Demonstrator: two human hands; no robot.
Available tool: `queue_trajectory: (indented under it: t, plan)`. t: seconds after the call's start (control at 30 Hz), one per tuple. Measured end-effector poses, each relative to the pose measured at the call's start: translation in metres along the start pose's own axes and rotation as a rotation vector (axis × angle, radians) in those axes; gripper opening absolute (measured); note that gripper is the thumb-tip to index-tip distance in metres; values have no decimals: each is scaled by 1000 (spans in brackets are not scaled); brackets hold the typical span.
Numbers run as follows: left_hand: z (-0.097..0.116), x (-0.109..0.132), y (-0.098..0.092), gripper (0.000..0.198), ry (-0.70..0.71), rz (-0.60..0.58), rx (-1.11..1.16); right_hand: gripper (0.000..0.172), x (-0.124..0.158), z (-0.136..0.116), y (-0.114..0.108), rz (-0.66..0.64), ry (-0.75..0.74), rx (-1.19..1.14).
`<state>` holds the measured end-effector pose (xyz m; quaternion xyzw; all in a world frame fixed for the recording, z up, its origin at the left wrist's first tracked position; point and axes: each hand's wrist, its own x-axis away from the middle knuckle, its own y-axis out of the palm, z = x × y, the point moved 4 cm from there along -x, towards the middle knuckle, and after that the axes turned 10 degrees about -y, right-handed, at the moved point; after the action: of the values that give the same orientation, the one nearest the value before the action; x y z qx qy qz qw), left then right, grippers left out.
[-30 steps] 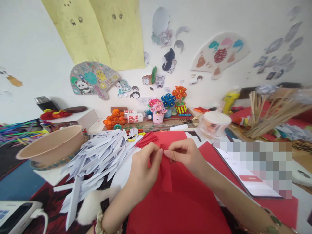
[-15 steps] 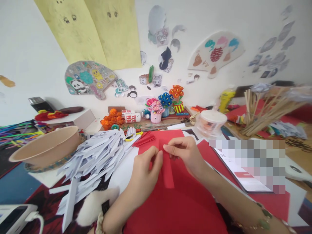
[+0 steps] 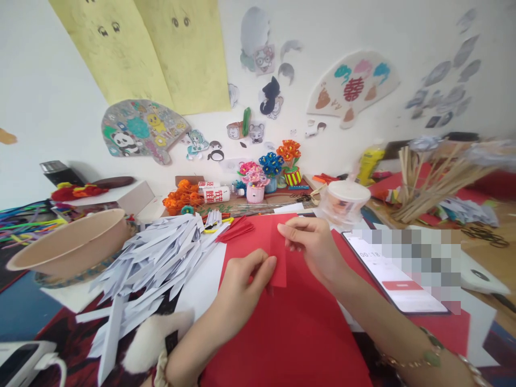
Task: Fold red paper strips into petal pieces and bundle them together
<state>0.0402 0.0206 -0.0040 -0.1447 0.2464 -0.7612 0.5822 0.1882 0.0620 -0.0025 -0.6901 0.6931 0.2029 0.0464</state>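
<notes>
A red paper strip [image 3: 278,248] is held near the centre of the frame, above a red sheet [image 3: 282,338]. Its long axis is run roughly up and down the frame, with the lower end pointed toward the bottom edge. It is seen as narrow, plain and straight-edged, and its upper part is hard to separate from the red behind it.

The strip is pinched low on its left side by the left hand [image 3: 246,277], thumb and fingers brought close together. The thumb of the right hand [image 3: 314,244] is placed at the strip's upper right edge, fingers curled; whether paper is gripped there is not clear.

A beige basin [image 3: 68,242] is set at the left of the frame, its contents hidden by its wall. Something orange-brown is seen through the side of a white-lidded tub [image 3: 347,194], right of centre. Pink, blue and orange flowers are held in a pink pot [image 3: 255,194], a blue pot [image 3: 271,185] and a striped pot [image 3: 293,177] at the back of the worktop [image 3: 278,201]. White paper strips [image 3: 155,255] are heaped left of the hands.
</notes>
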Motion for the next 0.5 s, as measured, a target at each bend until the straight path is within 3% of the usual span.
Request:
queue_trajectory:
  t: [0.13,0.27,0.4,0.5]
  plan:
    - [3,6,4,37,16,-58,-30,28,-11,-1,-20,145,-32,-30]
    - [2,6,1,37,21,-6,-50,28,-21,0,-35,220,-56,-72]
    - [0,-2,-8,37,-4,119,-39,30,-16,4,-23,150,-16,-29]
    - [-2,-6,-9,36,-27,131,8,31,-5,6,-5,57,33,1]
